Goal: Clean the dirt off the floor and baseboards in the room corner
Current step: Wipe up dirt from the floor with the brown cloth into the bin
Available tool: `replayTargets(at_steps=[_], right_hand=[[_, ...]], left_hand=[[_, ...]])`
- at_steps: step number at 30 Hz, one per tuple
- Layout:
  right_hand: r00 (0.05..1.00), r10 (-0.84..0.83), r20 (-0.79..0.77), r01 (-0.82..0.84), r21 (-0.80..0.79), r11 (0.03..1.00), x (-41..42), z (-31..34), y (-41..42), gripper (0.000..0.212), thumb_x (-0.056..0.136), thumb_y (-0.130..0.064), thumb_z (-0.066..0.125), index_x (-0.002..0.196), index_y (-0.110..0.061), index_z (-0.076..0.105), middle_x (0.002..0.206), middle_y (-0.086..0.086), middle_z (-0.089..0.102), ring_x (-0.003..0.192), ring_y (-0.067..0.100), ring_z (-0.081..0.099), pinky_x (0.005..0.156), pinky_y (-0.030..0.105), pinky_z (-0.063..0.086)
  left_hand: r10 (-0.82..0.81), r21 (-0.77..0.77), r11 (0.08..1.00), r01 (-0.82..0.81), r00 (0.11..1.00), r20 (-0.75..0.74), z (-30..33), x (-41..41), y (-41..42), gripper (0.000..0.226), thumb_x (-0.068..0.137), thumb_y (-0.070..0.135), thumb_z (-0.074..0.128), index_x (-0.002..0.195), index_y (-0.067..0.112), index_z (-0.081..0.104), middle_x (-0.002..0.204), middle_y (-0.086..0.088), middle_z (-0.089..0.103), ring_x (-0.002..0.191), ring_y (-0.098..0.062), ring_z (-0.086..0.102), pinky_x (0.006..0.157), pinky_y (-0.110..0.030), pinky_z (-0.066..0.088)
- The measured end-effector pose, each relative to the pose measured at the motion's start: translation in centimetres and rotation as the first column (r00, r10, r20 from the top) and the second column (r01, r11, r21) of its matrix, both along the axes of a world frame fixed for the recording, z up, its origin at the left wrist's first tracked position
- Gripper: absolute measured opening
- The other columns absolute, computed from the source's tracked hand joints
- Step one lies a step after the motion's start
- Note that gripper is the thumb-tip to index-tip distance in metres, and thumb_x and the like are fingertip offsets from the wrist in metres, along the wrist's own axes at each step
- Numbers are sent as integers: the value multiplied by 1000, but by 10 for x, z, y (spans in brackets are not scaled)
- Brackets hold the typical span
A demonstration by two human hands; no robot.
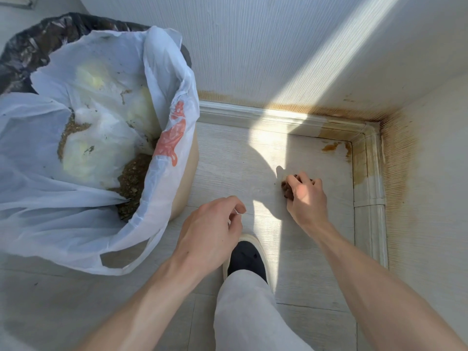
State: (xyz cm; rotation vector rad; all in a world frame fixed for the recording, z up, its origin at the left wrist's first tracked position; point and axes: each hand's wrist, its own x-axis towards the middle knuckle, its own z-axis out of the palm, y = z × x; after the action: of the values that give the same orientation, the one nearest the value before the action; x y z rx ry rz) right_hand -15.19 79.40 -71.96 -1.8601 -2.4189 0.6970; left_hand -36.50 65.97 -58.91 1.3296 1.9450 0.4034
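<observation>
Two bare hands reach down over the pale wood-grain floor (228,158). The right hand (305,196) has its fingers curled round a dark brown clump of dirt (287,190), gripping it right at the floor surface, near the corner where the two white moulded baseboards (266,115) meet. The left hand (211,229) hangs above the floor just beside it, fingers loosely curled with thumb and forefinger close together; it holds nothing that I can make out.

One orange-brown stain patch (330,147) lies on the floor tight in that corner, and the same rusty discolouration runs along the top of both baseboards and up the ribbed white wall (253,46) on the right side. A broad band of sunlight crosses the wall and floor diagonally.

At the left edge of the floor stands one beige waste bin (186,183), lined with a black bag (33,46) and, inside that, a translucent white plastic bag with red print (172,133). Crumbly brown debris (131,178) and pale crumpled material lie in the bag.

One dark shoe with a white sole (247,259) is planted on the floor between the arms, below a light grey trouser leg (243,312).
</observation>
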Motion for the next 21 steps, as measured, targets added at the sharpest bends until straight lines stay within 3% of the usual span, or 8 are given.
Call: replayTargets(at_steps=[2, 5, 7, 10, 12, 16, 19, 21], right_hand=[[996, -63, -60, 60, -44, 997, 6, 0, -1, 35, 82, -9, 67, 110, -27, 55, 106, -10, 51, 94, 8, 31, 63, 16, 28], [990, -50, -133, 54, 27, 998, 11, 15, 4, 28, 80, -7, 72, 102, -22, 62, 102, -5, 57, 92, 20, 49, 68, 27, 35], [943, -231, -238, 231, -30, 972, 15, 31, 9, 28, 81, -4, 75, 100, -21, 65, 103, -3, 61, 93, 20, 57, 76, 28, 41], [710, -584, -393, 510, -285, 812, 30, 47, 20, 27, 81, 1, 73, 96, -20, 65, 104, 5, 67, 97, 29, 65, 72, 31, 54], [515, -716, -471, 562, -445, 697, 36, 68, 22, 29, 80, 7, 70, 101, -14, 65, 99, 12, 69, 93, 36, 69, 68, 39, 60], [289, -775, -562, 421, -653, 630, 25, 143, 21, 28, 87, 8, 62, 102, -15, 66, 90, 10, 66, 75, 21, 70, 56, 29, 56], [277, -690, -669, 180, -669, 721, -14, 220, 24, 28, 90, 10, 53, 100, -14, 63, 75, 3, 66, 56, 12, 66, 49, 26, 55], [282, -618, -734, -5, -646, 764, -54, 274, 25, 31, 86, 11, 52, 93, -17, 62, 71, 0, 66, 59, 12, 67, 55, 28, 58]], left_hand=[[14, 34, 999, -14, 1000, 17, 1, -2, -3, 19, 99, 22, 54, 109, 33, 66, 97, 21, 66, 85, -1, 61, 80, -30, 53], [26, 118, 992, -38, 995, 98, 3, -4, 0, 20, 99, 16, 57, 108, 30, 68, 101, 20, 65, 91, 1, 61, 80, -18, 49], [19, 173, 984, -44, 989, 146, 12, -5, 3, 21, 99, 13, 57, 109, 28, 69, 101, 21, 63, 94, 3, 60, 80, -11, 45], [-19, 276, 960, -46, 973, 228, 34, -6, 6, 24, 98, 7, 58, 111, 23, 70, 103, 18, 63, 97, 2, 61, 80, -9, 46], [-87, 337, 941, -14, 956, 281, 56, -8, 6, 25, 99, 6, 57, 114, 21, 70, 106, 15, 63, 101, -3, 62, 84, -15, 50], [-235, 457, 887, 72, 922, 309, 117, -31, 1, 26, 100, 5, 56, 118, 19, 69, 110, 13, 64, 105, -10, 64, 91, -25, 52], [-197, 547, 837, 18, 942, 272, 160, -76, -1, 22, 100, 5, 59, 115, 18, 70, 107, 12, 68, 100, -14, 69, 89, -30, 55], [-79, 570, 815, -108, 953, 293, 176, -116, 2, 20, 99, 8, 62, 112, 22, 70, 105, 15, 71, 96, -12, 72, 85, -33, 58]])
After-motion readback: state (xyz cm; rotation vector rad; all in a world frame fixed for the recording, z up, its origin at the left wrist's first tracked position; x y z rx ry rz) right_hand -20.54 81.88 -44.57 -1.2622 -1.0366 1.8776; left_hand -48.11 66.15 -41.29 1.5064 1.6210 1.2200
